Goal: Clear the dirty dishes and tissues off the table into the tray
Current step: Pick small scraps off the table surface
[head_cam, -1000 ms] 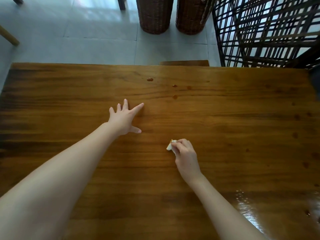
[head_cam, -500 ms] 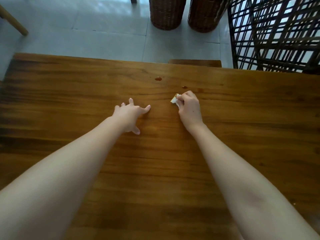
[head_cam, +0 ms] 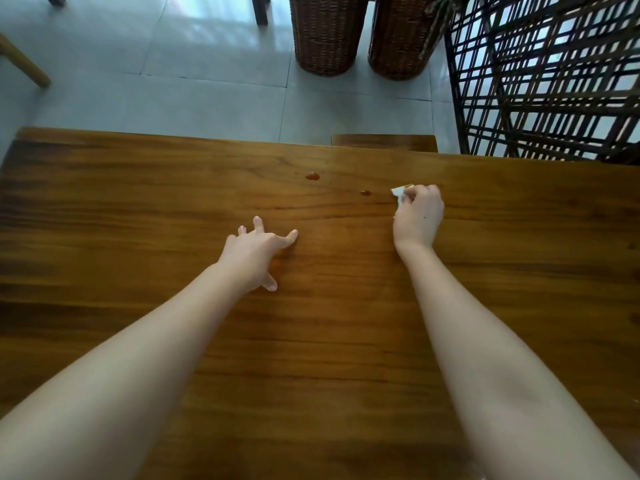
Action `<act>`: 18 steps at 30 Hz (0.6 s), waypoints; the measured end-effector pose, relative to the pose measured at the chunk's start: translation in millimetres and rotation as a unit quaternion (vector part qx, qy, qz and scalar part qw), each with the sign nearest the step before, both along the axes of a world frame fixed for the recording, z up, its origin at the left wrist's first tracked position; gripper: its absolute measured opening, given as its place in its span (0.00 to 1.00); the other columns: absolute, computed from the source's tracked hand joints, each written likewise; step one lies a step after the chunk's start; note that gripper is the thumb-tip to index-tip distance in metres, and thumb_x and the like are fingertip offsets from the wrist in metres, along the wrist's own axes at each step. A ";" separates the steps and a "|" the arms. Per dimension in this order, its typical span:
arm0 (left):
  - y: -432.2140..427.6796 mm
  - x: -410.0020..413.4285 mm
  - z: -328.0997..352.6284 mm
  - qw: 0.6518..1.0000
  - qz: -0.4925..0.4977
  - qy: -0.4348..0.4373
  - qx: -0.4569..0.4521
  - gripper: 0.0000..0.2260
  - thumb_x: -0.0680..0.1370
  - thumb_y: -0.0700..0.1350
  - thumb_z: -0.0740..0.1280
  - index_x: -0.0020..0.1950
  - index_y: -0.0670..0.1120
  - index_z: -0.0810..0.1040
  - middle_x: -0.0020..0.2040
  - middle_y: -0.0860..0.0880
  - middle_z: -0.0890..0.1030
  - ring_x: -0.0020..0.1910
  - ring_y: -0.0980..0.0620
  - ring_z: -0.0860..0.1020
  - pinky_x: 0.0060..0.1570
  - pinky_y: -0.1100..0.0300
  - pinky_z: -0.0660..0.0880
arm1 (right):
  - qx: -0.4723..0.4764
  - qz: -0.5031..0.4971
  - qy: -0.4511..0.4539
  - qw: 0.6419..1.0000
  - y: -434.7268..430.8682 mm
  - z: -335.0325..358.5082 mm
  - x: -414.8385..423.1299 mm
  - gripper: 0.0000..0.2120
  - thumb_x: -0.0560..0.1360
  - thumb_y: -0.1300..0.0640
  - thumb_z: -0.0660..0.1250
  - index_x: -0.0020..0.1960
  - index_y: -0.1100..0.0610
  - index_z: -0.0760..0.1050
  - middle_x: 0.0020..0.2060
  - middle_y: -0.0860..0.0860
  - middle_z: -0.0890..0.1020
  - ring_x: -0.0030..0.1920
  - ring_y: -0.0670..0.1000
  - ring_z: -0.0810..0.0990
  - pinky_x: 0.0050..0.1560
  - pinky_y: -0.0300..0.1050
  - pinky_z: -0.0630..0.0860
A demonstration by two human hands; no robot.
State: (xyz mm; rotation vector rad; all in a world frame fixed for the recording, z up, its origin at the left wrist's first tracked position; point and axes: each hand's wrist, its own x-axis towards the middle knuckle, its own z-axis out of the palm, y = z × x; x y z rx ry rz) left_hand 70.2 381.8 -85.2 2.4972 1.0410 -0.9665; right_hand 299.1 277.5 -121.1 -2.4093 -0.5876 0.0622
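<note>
Wood, dark and glossy, fills the view. On this surface [head_cam: 173,188] the right hand [head_cam: 419,218] has its fingers [head_cam: 420,195] curled round a small crumpled white tissue [head_cam: 398,196], held down on the wood close to the far edge, right of centre. Just left of the tissue sits a small drop [head_cam: 365,192] of reddish-brown liquid, and further left along the same edge lies a larger drop [head_cam: 311,176]. The left hand [head_cam: 256,252] grasps nothing. Its fingers are spread and relaxed with the tips on the wood near the middle, apparently as a brace.

The step in hand looks like wiping up spills with the tissue before it goes to the tray. To do it well, sweep leftward over the small drop and on to the larger drop in one pass. Press flat so the liquid is blotted and not smeared along the grain, then fold the wet side inward so nothing drips on the way. The bracing hand is best kept out of the sweep.

Neither the tray nor any dishes are in view; they may lie outside the frame. Most of the tissue is hidden inside the fist, so how soaked it is cannot be told. The near edge of the surface is cut off, and both forearms cover part of it.
</note>
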 end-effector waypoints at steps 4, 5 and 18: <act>-0.3 -0.6 -0.8 1.000 0.004 -0.005 -0.001 0.51 0.68 0.47 0.77 0.77 0.63 0.45 0.78 0.35 0.46 0.75 0.32 0.53 0.69 0.42 0.63 | 0.017 0.086 0.013 0.996 40.7 2.6 -36.5 0.08 0.78 0.63 0.64 0.54 0.63 0.80 0.50 0.55 0.79 0.49 0.50 0.77 0.44 0.34 0.73; -0.7 -0.8 -0.3 1.000 0.005 -0.006 -0.002 0.50 0.68 0.47 0.77 0.77 0.63 0.45 0.78 0.35 0.46 0.75 0.32 0.53 0.69 0.42 0.63 | 0.019 0.109 0.013 0.994 51.8 2.1 -49.1 0.08 0.78 0.64 0.64 0.53 0.63 0.80 0.49 0.56 0.79 0.49 0.52 0.78 0.46 0.37 0.74; -1.9 -1.4 3.5 1.000 0.014 -0.002 -0.015 0.50 0.70 0.46 0.76 0.77 0.64 0.43 0.78 0.36 0.43 0.76 0.33 0.50 0.69 0.43 0.63 | 0.042 0.179 0.037 0.982 98.7 -2.1 -54.4 0.08 0.79 0.64 0.63 0.50 0.64 0.80 0.48 0.56 0.78 0.49 0.53 0.77 0.48 0.42 0.77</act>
